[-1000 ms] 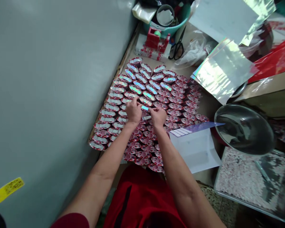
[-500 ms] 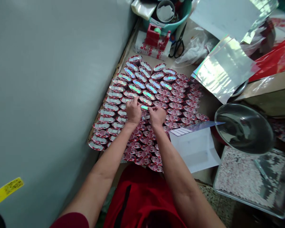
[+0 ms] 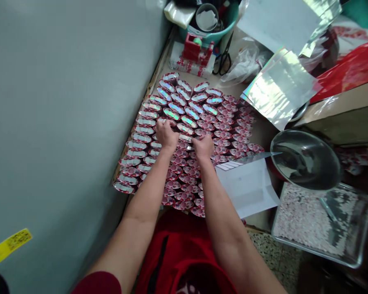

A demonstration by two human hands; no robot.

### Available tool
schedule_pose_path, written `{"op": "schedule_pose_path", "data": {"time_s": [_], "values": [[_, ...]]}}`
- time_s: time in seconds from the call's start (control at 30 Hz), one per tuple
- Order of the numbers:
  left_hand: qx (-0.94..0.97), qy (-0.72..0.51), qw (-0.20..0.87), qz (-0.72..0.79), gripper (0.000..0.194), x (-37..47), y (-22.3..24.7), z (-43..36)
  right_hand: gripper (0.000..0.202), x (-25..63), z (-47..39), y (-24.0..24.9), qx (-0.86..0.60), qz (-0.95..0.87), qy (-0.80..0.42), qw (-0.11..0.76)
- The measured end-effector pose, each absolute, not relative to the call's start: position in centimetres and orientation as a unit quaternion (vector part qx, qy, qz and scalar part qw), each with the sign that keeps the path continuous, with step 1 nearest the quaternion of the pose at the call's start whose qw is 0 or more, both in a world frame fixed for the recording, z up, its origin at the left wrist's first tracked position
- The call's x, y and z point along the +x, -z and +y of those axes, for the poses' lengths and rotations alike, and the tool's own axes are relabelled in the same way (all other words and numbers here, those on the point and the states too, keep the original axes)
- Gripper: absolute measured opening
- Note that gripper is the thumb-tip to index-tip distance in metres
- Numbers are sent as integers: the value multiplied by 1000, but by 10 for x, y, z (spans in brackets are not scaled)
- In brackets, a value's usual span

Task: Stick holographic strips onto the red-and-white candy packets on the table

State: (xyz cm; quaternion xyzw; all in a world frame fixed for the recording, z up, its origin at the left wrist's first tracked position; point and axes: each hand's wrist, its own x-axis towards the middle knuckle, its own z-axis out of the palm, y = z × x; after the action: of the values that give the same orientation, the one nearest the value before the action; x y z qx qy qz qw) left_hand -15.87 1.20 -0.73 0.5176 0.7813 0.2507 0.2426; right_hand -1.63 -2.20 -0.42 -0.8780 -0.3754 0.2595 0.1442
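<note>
Rows of small red-and-white oval packs stand packed together on the table. Many at the left and back carry a shiny strip across the top; those at the right and front show a pink round spot. My left hand rests over the packs with its fingers bent, and what lies under its fingertips is hidden. Close to its right, my right hand is pinched at a small pale strip. A pack with a strip lies between the two hands. White sheets lie beside my right forearm.
At the back are a red tape dispenser, black scissors and a teal basin. Shiny film sheets, a metal bowl and a tray of pale pieces are on the right. A grey wall borders the left.
My left hand has shifted left, away from the strip between the hands, and its fingers are more bent. My right hand stays close to the same packs. The view has shifted slightly.
</note>
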Motion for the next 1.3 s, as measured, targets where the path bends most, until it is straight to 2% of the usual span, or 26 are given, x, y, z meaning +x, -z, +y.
{"op": "schedule_pose_path", "data": {"time_s": [0.07, 0.2, 0.27, 0.33, 0.43, 0.57, 0.73, 0.83, 0.9, 1.03, 1.1, 1.3], "values": [[500, -278, 289, 768, 36, -163, 0, 2, 20, -16, -25, -2, -870, -376, -265, 178], [383, -391, 492, 677, 25, -165, -8, -55, 33, -19, -37, -15, -850, -352, -289, 265], [252, -398, 622, 626, 44, -162, -9, -83, 34, -22, -44, -18, -844, -342, -301, 284], [130, -378, 707, 584, 58, -158, -10, -99, 34, -26, -50, -18, -843, -335, -307, 288], [57, -368, 740, 560, 54, -154, -13, -103, 34, -30, -54, -14, -839, -343, -305, 293], [64, -384, 720, 575, 38, -155, -16, -99, 38, -33, -56, -8, -824, -359, -314, 305], [108, -400, 691, 592, 31, -162, -10, -100, 44, -28, -66, -12, -777, -319, -396, 371], [208, -403, 619, 641, 24, -169, -2, -96, 55, -20, -76, -13, -719, -263, -499, 405], [326, -385, 525, 685, 19, -173, 3, -90, 59, -17, -81, -10, -709, -234, -522, 413], [495, -309, 293, 757, 17, -174, 10, -74, 47, -24, -78, 2, -765, -263, -421, 409], [526, -277, 221, 773, 16, -173, 14, -65, 40, -31, -71, 8, -791, -300, -368, 386], [577, -231, 182, 762, 16, -172, 23, -53, 27, -41, -59, 18, -811, -362, -312, 338]]}}
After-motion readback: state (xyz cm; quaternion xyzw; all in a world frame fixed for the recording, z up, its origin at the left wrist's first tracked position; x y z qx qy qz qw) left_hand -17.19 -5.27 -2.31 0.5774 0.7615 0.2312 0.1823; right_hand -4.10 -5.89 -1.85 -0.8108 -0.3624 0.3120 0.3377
